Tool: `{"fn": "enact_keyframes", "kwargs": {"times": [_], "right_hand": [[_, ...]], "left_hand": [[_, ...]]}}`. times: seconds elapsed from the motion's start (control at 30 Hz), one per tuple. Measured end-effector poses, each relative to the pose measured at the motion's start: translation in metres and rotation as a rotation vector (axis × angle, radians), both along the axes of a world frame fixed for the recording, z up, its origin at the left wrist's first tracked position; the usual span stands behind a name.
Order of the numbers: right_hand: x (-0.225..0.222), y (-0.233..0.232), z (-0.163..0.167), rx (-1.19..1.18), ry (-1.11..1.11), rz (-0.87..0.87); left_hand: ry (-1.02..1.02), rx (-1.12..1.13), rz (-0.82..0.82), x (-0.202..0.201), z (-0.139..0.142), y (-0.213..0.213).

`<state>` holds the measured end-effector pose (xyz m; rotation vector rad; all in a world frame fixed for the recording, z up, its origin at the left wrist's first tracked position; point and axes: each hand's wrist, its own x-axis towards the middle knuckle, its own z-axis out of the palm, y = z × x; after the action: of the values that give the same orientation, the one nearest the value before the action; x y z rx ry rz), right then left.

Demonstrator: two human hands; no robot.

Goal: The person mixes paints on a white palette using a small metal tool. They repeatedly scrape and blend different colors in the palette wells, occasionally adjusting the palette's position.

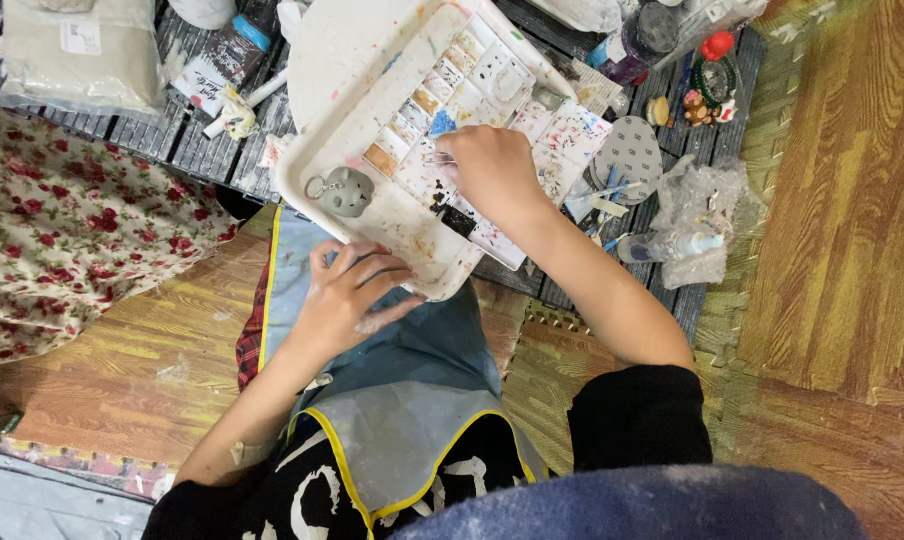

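Note:
A white paint palette tray (317,180) with several small paint wells rests tilted on my lap and the low slatted table. My left hand (347,290) grips its near edge from below, fingers curled over the rim. My right hand (492,170) hovers over the wells and pinches a thin brush whose tip points left toward the paint. A small grey clay figure with a metal ring (344,190) lies on the tray's flat part, left of my right hand.
A floral cloth (62,220) covers the floor at left. Paint tubes (227,55), a plastic bag (77,50), a small bottle in crinkled wrap (677,245), a round perforated disc (632,150) and trinkets crowd the table. Wood-pattern floor mats lie at right.

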<state>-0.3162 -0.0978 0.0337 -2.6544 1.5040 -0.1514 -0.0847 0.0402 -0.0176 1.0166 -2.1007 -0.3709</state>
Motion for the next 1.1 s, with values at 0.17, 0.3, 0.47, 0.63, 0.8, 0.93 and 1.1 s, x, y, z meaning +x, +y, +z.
{"fn": "enact_keyframes", "kwargs": {"times": [0.17,0.3,0.47,0.63,0.8,0.93,1.1], "right_hand": [[-0.006,-0.006,0.0,0.051,0.031,-0.002],[-0.017,-0.021,0.005,0.161,0.034,-0.045],[-0.043,-0.022,0.023,0.072,-0.014,-0.068],[-0.042,0.007,0.05,0.444,-0.071,-0.002],[-0.035,0.069,0.083,0.653,-0.137,0.343],[-0.031,0.06,0.081,0.664,-0.071,0.15],[-0.028,0.009,0.052,0.225,0.058,-0.088]], "left_hand": [[-0.001,0.002,0.008,-0.004,0.003,-0.003],[-0.007,-0.014,0.028,-0.012,0.006,-0.008],[-0.005,-0.002,0.044,-0.02,0.004,-0.004],[-0.004,0.016,0.046,-0.027,0.005,0.0],[0.016,0.029,0.042,-0.035,0.007,-0.002],[0.018,0.038,0.027,-0.036,0.009,-0.004],[0.038,0.063,0.026,-0.025,0.012,-0.006]]}}
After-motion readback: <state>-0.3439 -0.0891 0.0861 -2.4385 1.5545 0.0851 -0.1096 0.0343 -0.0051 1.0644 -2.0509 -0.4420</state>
